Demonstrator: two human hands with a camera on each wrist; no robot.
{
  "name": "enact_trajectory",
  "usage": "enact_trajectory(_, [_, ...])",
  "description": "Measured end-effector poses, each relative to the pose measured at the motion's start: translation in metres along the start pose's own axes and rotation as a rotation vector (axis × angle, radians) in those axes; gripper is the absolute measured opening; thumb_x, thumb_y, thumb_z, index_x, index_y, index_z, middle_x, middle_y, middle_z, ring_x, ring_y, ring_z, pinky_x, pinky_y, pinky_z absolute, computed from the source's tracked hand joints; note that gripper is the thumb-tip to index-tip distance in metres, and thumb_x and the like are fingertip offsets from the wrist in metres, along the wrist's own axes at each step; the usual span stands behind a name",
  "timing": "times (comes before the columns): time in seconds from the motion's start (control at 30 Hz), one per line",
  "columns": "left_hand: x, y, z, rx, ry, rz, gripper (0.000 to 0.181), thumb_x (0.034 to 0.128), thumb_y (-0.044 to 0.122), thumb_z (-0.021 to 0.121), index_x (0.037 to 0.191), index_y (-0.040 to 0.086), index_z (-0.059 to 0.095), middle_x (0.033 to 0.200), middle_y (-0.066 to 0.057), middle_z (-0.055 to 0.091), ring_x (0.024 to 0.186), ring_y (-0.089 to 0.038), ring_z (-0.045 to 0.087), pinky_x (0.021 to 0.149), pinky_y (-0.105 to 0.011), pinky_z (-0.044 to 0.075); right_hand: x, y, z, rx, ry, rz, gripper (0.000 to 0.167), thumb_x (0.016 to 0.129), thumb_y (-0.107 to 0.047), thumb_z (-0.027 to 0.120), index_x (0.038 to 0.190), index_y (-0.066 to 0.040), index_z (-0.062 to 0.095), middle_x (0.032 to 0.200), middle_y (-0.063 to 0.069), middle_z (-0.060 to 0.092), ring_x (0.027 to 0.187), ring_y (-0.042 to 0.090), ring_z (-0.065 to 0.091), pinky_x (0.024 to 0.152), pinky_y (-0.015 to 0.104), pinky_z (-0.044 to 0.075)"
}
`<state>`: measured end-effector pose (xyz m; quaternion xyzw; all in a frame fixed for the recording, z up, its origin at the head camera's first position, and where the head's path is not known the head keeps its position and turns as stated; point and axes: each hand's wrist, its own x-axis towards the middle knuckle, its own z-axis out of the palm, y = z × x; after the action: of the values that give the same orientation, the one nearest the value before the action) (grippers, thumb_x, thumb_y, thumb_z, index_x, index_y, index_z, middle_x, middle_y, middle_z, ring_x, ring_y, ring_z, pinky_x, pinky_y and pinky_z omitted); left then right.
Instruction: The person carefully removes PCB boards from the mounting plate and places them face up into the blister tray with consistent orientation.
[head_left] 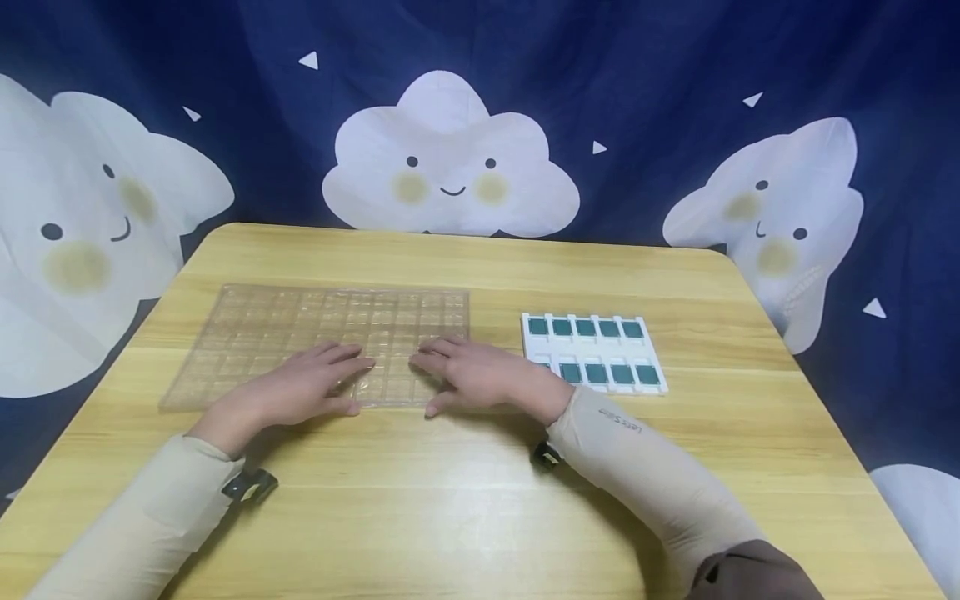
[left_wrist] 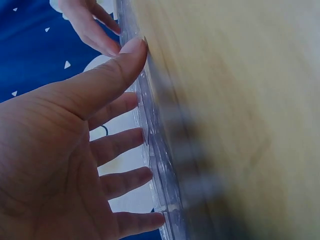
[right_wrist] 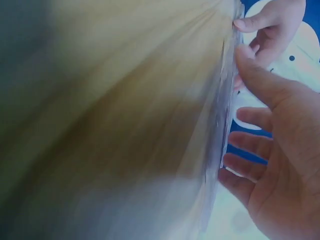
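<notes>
A clear plastic sheet or tray (head_left: 262, 325) with a grid of small square compartments lies flat on the left half of the table. My left hand (head_left: 300, 385) rests on its front middle part, fingers spread and slightly bent. Close by, to the right, my right hand (head_left: 476, 375) touches the tray's front right part with its fingertips. Both wrist views show the left thumb (left_wrist: 122, 65) and right fingers (right_wrist: 247, 145) against the clear edge, grasping nothing. Right of the tray lies a white holder (head_left: 596, 351) with two rows of green squares (head_left: 586, 327); my right wrist partly covers its near left corner.
Underneath everything is a light wood-grain table (head_left: 465, 517) with rounded far corners. Behind it hangs a dark blue curtain (head_left: 262, 50) printed with white smiling clouds (head_left: 450, 150). A dark wrist strap (head_left: 250, 486) sits on the left sleeve.
</notes>
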<state>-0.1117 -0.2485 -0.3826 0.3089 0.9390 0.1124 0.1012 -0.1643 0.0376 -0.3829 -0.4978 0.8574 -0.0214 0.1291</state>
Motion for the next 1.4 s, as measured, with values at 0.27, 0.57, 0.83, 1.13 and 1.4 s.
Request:
enact_trajectory(0.27, [-0.002, -0.003, 0.000, -0.013, 0.001, -0.029, 0.073, 0.0876, 0.044, 0.070, 0.146, 0.008, 0.044, 0.149, -0.026, 0.037, 0.134, -0.055, 0.028, 0.104, -0.071, 0.024, -0.018, 0.009, -0.004, -0.103, 0.117, -0.070, 0.083, 0.090, -0.061, 0.055, 0.150, -0.007, 0.037, 0.151, 0.017, 0.038, 0.140, 0.035, 0.032, 0.117, 0.045, 0.021])
enact_trajectory(0.57, [0.009, 0.003, 0.001, -0.030, 0.009, -0.022, 0.078, 0.0867, 0.049, 0.069, 0.149, 0.009, 0.041, 0.151, -0.024, 0.035, 0.136, -0.053, 0.026, 0.108, -0.068, 0.020, -0.041, 0.018, -0.007, -0.209, 0.175, -0.050, 0.080, 0.090, -0.063, 0.055, 0.147, -0.008, 0.042, 0.150, 0.017, 0.040, 0.136, 0.036, 0.038, 0.115, 0.047, 0.026])
enact_trajectory(0.83, [0.012, 0.005, 0.002, -0.033, -0.010, -0.023, 0.075, 0.0883, 0.045, 0.069, 0.148, 0.007, 0.042, 0.150, -0.025, 0.036, 0.136, -0.051, 0.028, 0.108, -0.067, 0.021, -0.070, 0.034, -0.001, -0.208, 0.202, -0.019, 0.082, 0.088, -0.063, 0.057, 0.146, -0.006, 0.044, 0.146, 0.019, 0.045, 0.133, 0.038, 0.041, 0.111, 0.051, 0.031])
enact_trajectory(1.13, [0.006, 0.004, -0.003, -0.077, -0.024, -0.022, 0.072, 0.0895, 0.037, 0.070, 0.147, 0.004, 0.041, 0.148, -0.028, 0.036, 0.135, -0.052, 0.031, 0.108, -0.066, 0.023, -0.107, 0.050, 0.009, -0.093, 0.191, 0.071, 0.078, 0.090, -0.058, 0.060, 0.147, -0.008, 0.043, 0.147, 0.018, 0.044, 0.135, 0.038, 0.038, 0.113, 0.050, 0.029])
enact_trajectory(1.4, [0.006, 0.002, -0.003, -0.055, -0.040, -0.049, 0.074, 0.0888, 0.040, 0.070, 0.147, 0.006, 0.042, 0.148, -0.027, 0.037, 0.135, -0.052, 0.031, 0.103, -0.073, 0.023, -0.139, 0.067, 0.011, -0.038, 0.218, 0.180, 0.079, 0.089, -0.054, 0.064, 0.147, -0.006, 0.042, 0.144, 0.016, 0.047, 0.133, 0.036, 0.041, 0.110, 0.050, 0.033])
